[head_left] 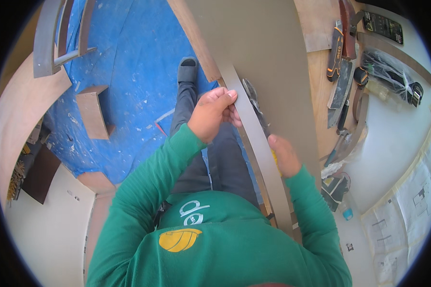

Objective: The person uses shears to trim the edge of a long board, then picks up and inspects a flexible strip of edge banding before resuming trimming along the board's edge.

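Pinching the long grey-brown strip point(266, 167) at frame centre, the left hand point(215, 111) is holding thumb near fingers; just right, the blurred right hand point(286, 155) is gripping a yellow-handled tool point(254, 99), fingers mostly hidden

- Floor: a blue sheet point(134, 43) flecked with white; an angled wooden piece point(92, 117) lies on it.
- Brown panel point(282, 71): a long grey strip point(277, 191) runs along its left edge.
- Pale wooden board point(319, 83), right of the panel: an orange-and-black knife point(336, 52) and a hammer point(336, 146).
- White surface point(383, 138): a phone point(383, 27).
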`<state>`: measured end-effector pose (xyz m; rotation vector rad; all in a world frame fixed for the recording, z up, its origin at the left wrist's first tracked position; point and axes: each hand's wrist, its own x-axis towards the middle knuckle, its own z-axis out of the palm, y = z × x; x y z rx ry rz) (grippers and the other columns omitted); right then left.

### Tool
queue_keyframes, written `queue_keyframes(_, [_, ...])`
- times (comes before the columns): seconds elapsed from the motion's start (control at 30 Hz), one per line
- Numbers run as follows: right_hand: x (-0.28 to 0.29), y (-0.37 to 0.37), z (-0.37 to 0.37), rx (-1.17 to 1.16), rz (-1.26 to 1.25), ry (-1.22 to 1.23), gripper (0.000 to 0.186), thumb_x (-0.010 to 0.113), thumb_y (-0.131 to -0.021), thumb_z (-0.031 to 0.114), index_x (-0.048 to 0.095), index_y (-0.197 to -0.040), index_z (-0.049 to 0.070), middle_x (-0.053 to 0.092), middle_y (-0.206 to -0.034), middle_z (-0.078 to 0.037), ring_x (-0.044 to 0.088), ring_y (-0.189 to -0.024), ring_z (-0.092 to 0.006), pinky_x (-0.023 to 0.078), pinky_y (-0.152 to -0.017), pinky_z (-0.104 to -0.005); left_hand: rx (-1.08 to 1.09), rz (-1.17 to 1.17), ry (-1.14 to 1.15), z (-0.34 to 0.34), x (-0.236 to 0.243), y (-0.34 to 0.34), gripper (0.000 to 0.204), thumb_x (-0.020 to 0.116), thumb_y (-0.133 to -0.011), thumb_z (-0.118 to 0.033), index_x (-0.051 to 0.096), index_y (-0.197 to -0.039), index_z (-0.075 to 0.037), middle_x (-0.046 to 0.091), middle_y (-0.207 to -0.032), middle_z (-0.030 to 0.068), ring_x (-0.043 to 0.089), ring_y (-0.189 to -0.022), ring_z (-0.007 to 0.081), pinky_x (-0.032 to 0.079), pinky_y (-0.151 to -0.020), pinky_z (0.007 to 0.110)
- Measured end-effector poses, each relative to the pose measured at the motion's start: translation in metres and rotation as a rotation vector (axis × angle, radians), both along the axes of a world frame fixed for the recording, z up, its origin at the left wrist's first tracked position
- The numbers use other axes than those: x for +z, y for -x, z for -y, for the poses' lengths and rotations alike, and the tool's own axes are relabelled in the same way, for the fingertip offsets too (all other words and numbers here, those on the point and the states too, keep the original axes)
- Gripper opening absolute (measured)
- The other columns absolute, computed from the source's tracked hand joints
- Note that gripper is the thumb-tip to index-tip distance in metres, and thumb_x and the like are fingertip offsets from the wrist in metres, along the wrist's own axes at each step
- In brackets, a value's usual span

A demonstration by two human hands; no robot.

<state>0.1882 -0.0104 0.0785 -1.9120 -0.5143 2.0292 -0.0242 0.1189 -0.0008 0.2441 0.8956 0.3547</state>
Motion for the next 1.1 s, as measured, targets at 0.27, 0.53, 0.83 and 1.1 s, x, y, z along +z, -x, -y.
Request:
queue_keyframes(0.27, [-0.011, -0.003, -0.007, 0.082, 0.019, -0.078, 0.052, 0.042, -0.109, 0.043, 0.065, -0.113, -0.004, 0.062, -0.097, -0.005, 0.054, -0.093, -0.0141, 0.045, -0.086, -0.031, -0.021, 0.082, -0.014, 0.022, -0.004, -0.003, 0.025, 0.055, -0.107, -0.026, 0.061, -0.098, -0.003, 0.071, -0.082, 0.0094, 0.07, -0.07, 0.0184, 0.059, -0.068, 0.033])
queue_keyframes(0.53, [-0.019, 0.004, -0.012, 0.047, -0.002, -0.042, 0.053, 0.043, -0.108, 0.045, 0.065, -0.111, -0.004, 0.062, -0.095, -0.006, 0.054, -0.09, -0.0138, 0.046, -0.083, -0.0307, -0.043, 0.092, -0.002, 0.021, -0.014, 0.005, 0.024, 0.055, -0.107, -0.024, 0.062, -0.1, -0.002, 0.071, -0.083, 0.0098, 0.07, -0.07, 0.0193, 0.059, -0.068, 0.033])
queue_keyframes(0.83, [-0.026, 0.012, -0.011, 0.063, 0.108, -0.113, 0.053, 0.047, -0.107, 0.05, 0.058, -0.091, 0.0, 0.045, -0.076, 0.0, 0.042, -0.075, -0.0115, 0.039, -0.067, -0.0304, 0.011, -0.338, -0.253, -0.008, -0.005, -0.002, 0.029, 0.059, -0.106, -0.026, 0.062, -0.105, 0.002, 0.069, -0.086, 0.0084, 0.068, -0.07, 0.0133, 0.056, -0.064, 0.027])
queue_keyframes(1.1, [-0.023, 0.018, -0.01, 0.045, 0.125, -0.199, 0.05, 0.049, -0.107, 0.046, 0.055, -0.086, 0.001, 0.043, -0.074, 0.001, 0.039, -0.071, -0.0109, 0.037, -0.064, -0.0302, 0.01, -0.286, -0.289, -0.028, -0.005, -0.007, 0.028, 0.057, -0.107, -0.027, 0.061, -0.1, 0.001, 0.068, -0.078, 0.0067, 0.063, -0.059, 0.0099, 0.051, -0.054, 0.023])
